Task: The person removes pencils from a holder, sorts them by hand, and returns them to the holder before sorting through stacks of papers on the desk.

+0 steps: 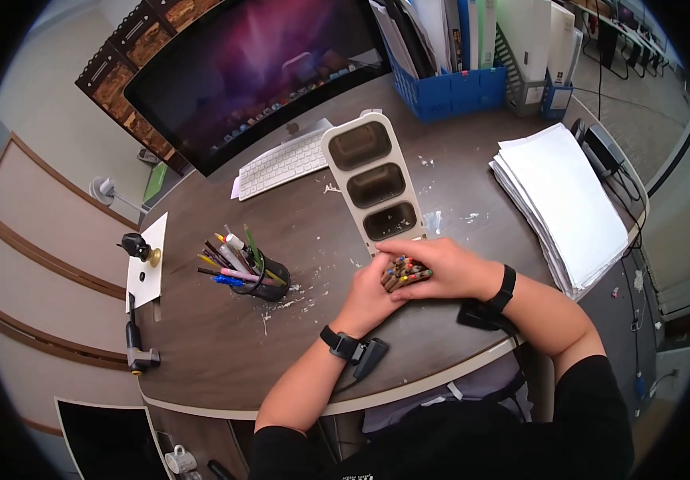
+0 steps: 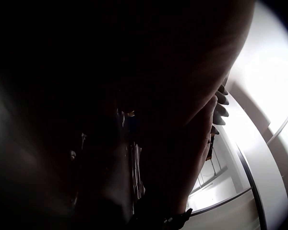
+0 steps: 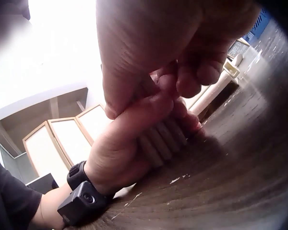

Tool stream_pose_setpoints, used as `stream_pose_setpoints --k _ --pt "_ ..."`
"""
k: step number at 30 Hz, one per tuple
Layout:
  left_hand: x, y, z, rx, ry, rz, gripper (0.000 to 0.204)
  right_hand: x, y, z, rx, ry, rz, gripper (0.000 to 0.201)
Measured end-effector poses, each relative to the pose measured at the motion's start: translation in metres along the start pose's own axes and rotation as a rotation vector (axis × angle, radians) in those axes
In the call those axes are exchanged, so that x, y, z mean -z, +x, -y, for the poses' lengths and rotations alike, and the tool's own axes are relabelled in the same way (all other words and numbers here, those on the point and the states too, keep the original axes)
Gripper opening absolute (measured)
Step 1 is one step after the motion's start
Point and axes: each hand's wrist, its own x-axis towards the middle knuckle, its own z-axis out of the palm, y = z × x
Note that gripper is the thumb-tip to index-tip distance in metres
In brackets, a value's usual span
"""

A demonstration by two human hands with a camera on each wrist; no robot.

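Both hands close around a bundle of coloured pencils (image 1: 405, 274) over the desk, just in front of a beige tray (image 1: 376, 186) with three dark compartments. The left hand (image 1: 366, 298) wraps the bundle from the left. Over the far side of the pencils lies the right hand (image 1: 461, 268), its fingers curled about them. Several brown barrels with coloured ends show between the hands. In the right wrist view, barrels (image 3: 156, 146) stick out below the left hand (image 3: 120, 148), low over the desktop. The left wrist view is mostly dark.
A black mesh cup (image 1: 269, 280) of pens stands left of the hands. A keyboard (image 1: 285, 162) and monitor (image 1: 257, 76) sit behind it. On the right lies a paper stack (image 1: 561, 200); a blue file holder (image 1: 457, 92) is at the back. White scraps dot the desk (image 1: 321, 320).
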Motion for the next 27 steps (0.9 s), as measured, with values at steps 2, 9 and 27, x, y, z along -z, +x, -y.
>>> stream_pose_setpoints --k 2,9,27 --pt "-0.002 0.001 0.000 0.003 0.204 0.013 0.050 0.003 -0.001 0.007 -0.002 -0.040 0.007 0.066" --pt "-0.012 0.002 -0.004 -0.117 0.071 0.016 0.053 0.003 0.006 0.021 0.190 -0.180 -0.066 0.021" --pt "-0.010 -0.004 0.009 -0.118 0.027 0.093 0.055 0.008 0.008 0.020 -0.030 0.179 -0.017 0.033"
